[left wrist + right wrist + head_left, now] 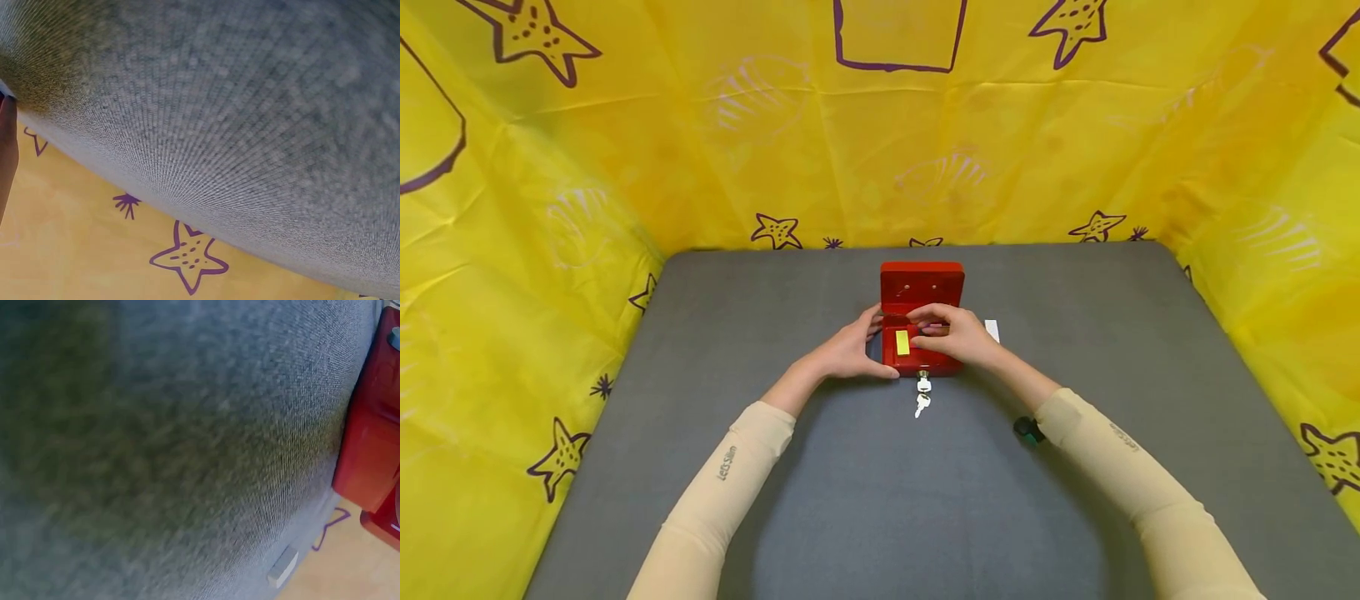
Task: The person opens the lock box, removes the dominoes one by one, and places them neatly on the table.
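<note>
A small red metal box [922, 362] stands with its lid [922, 275] raised; its side also shows in the right wrist view [369, 459]. Inside it, on the left, lies a yellow block [902, 342]. Keys [923, 386] hang from the lock at the front. The left hand [850, 346] rests against the box's left side, thumb at the front corner, fingers at the back. Over the right part of the box reaches the right hand [961, 335], fingers bent inside; whether they pinch something is unclear, though a small pinkish item shows near them.
On the grey table [865, 500], a white block [992, 330] lies right of the box, partly behind the right hand. A dark round object with green [1028, 430] sits beside the right sleeve. Yellow patterned cloth [880, 150] surrounds the table's back and sides.
</note>
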The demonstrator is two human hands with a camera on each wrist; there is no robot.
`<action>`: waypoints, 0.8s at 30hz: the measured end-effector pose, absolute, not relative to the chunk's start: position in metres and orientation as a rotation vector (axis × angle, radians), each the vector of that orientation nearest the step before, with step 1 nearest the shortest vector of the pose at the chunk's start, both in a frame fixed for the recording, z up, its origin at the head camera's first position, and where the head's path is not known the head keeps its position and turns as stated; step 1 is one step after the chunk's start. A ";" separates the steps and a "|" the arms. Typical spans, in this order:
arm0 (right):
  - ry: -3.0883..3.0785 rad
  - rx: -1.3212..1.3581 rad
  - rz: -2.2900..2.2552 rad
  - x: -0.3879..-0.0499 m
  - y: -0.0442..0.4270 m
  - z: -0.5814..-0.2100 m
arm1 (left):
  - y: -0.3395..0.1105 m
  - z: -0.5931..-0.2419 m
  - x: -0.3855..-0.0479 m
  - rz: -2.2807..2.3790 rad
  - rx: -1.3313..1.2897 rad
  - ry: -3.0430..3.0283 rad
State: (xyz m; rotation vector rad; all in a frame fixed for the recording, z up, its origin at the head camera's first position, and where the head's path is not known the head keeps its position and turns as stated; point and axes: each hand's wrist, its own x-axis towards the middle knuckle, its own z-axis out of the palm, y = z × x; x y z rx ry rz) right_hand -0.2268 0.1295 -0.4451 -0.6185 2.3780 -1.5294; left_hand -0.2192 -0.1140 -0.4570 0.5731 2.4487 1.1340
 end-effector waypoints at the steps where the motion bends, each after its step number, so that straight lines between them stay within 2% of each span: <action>1: 2.386 -0.628 -1.518 -0.227 0.129 -0.446 | -0.114 -0.457 -0.219 1.134 0.574 2.448; 24: 2.700 -1.145 -0.944 -0.232 0.117 -0.453 | -0.115 -0.459 -0.221 1.139 0.592 2.438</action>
